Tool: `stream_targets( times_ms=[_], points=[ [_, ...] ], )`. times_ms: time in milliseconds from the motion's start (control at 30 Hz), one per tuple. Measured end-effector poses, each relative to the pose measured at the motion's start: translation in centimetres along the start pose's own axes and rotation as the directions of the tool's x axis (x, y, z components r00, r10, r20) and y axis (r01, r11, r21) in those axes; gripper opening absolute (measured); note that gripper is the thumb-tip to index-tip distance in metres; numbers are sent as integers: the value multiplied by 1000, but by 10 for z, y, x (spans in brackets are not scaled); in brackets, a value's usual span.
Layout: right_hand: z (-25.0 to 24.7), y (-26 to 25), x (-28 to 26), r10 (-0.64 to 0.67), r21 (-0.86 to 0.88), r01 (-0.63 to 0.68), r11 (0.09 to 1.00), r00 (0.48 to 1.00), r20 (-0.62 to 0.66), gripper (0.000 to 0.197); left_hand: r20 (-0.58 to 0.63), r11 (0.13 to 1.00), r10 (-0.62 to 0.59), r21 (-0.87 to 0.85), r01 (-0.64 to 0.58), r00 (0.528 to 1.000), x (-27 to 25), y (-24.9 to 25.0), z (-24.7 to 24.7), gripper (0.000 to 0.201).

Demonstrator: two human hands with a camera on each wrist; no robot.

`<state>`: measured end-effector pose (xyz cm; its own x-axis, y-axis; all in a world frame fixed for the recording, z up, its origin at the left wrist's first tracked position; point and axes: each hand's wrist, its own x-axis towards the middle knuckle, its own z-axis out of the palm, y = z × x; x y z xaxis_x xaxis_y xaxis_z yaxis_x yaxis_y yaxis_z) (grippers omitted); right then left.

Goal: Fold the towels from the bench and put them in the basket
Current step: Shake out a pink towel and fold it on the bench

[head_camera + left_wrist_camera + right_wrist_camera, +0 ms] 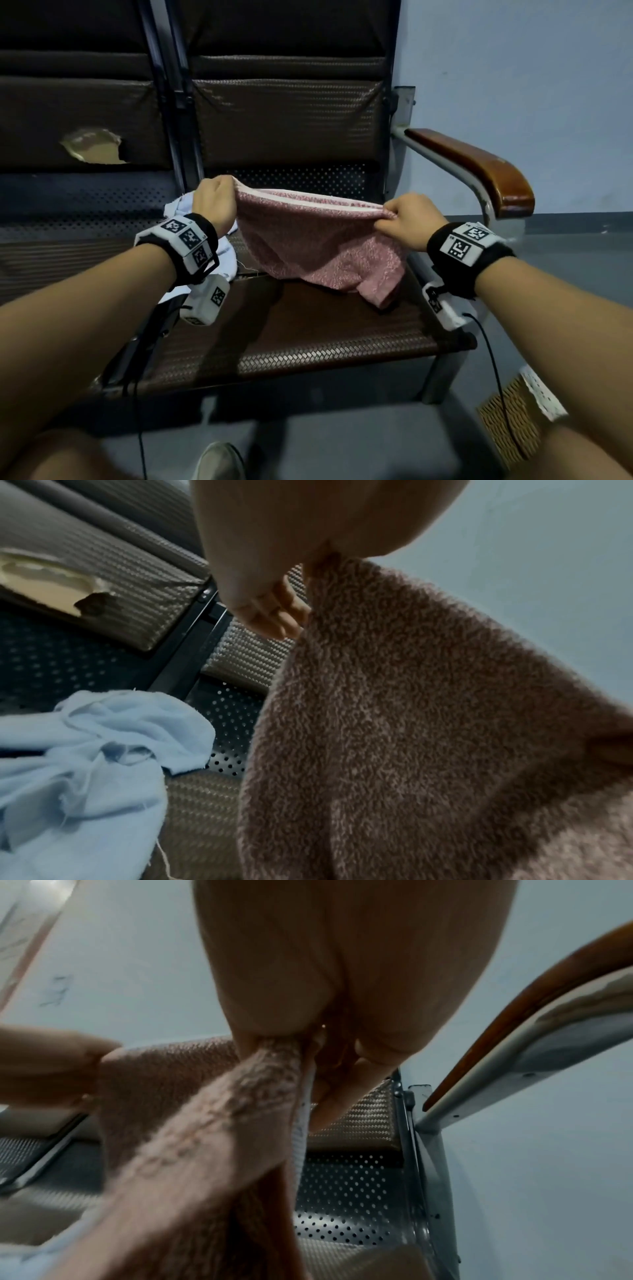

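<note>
A pink towel (318, 246) is stretched between my two hands above the brown bench seat (308, 339), its lower part sagging onto the cushion. My left hand (215, 202) grips the towel's top left corner. My right hand (404, 216) pinches the top right corner. In the left wrist view the pink towel (428, 737) hangs from my left hand (274, 610). In the right wrist view the pink towel (205, 1137) runs from my right hand (329, 1069) toward my left hand (51, 1064). A crumpled light blue towel (219, 253) lies on the seat by my left wrist, and the light blue towel (85, 772) fills the left wrist view's lower left.
A woven basket (513, 418) with a white lining stands on the floor at the lower right, partly behind my right forearm. The wooden armrest (479, 168) rises at the bench's right end. The left backrest has a torn hole (92, 147). A grey wall (531, 68) is behind.
</note>
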<state>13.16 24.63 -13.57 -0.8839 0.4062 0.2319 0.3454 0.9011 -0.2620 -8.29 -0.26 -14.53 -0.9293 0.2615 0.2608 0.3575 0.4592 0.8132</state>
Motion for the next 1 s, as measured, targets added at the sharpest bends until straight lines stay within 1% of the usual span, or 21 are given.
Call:
stream_targets(
  times_ms=[67, 100, 167, 200, 267, 333, 367, 400, 467, 500, 533, 600, 633, 667, 700, 767, 833, 867, 900, 933, 1000],
  points=[
    [-4, -1, 2, 0, 61, 4, 998, 998, -59, 21, 43, 999, -20, -44, 22, 999, 2, 2, -4, 46],
    [-5, -2, 2, -11, 72, 17, 997, 997, -82, 21, 60, 994, -47, -97, 53, 997, 2, 5, -8, 47],
    [-10, -5, 2, -46, 69, 55, 996, 990, -131, 23, 115, 950, -65, -297, 97, 991, 2, 9, -16, 37],
    [-14, -5, 2, -61, 59, 70, 996, 987, -146, 23, 135, 925, -24, -373, 73, 991, 2, 10, -20, 29],
    [-25, -6, 4, -82, 31, 89, 996, 982, -167, 27, 148, 900, 100, -436, -26, 984, 3, 12, -29, 18],
    [-37, -9, 6, -94, 19, 101, 995, 972, -215, 41, 123, 898, 178, -427, -110, 976, 5, 18, -36, 13],
    [-42, -11, 7, -96, 25, 105, 994, 967, -238, 45, 99, 899, 206, -413, -149, 973, 7, 22, -39, 14],
    [-48, -13, 8, -101, 47, 116, 992, 964, -247, 45, 69, 896, 226, -406, -180, 972, 9, 25, -42, 13],
    [-59, -19, 8, -109, 149, 147, 978, 965, -238, 30, 14, 899, 240, -381, -217, 971, 13, 34, -46, 6],
    [-66, -21, 8, -114, 192, 155, 969, 971, -211, 20, 4, 901, 253, -365, -234, 968, 14, 38, -48, 13],
    [-72, -23, 8, -129, 192, 163, 968, 976, -174, 17, 3, 901, 271, -354, -252, 963, 15, 42, -50, 18],
    [-81, -28, 11, -159, 97, 166, 981, 984, -78, 14, 10, 890, 295, -367, -271, 955, 16, 50, -53, 14],
    [-84, -31, 12, -147, 73, 149, 986, 988, -38, 10, 19, 889, 297, -371, -269, 955, 16, 54, -54, 10],
    [-88, -32, 13, -125, 78, 126, 989, 992, -13, 16, 36, 891, 290, -375, -256, 956, 17, 56, -55, 10],
    [-91, -32, 14, -100, 120, 100, 988, 995, -12, 25, 62, 891, 275, -391, -230, 959, 20, 58, -56, 11],
    [-96, -28, 17, -21, 270, 29, 962, 999, -33, 39, 125, 876, 222, -461, -142, 967, 24, 60, -59, 7],
    [-98, -24, 22, 54, 456, -41, 889, 998, -15, 46, 139, 880, 157, -469, -74, 978, 30, 59, -61, 29],
    [-98, -23, 24, 102, 541, -92, 836, 995, 11, 46, 113, 894, 133, -443, -70, 985, 32, 58, -59, 42],
    [-98, -22, 26, 145, 615, -139, 776, 989, 40, 43, 67, 907, 119, -412, -81, 991, 34, 58, -57, 49],
    [-97, -22, 28, 185, 662, -181, 727, 981, 64, 38, 20, 920, 108, -380, -93, 994, 36, 59, -53, 48],
    [-96, -29, 32, 265, 686, -256, 681, 959, 95, 32, -64, 948, 76, -306, -92, 995, 38, 65, -43, 47]
  ],
)
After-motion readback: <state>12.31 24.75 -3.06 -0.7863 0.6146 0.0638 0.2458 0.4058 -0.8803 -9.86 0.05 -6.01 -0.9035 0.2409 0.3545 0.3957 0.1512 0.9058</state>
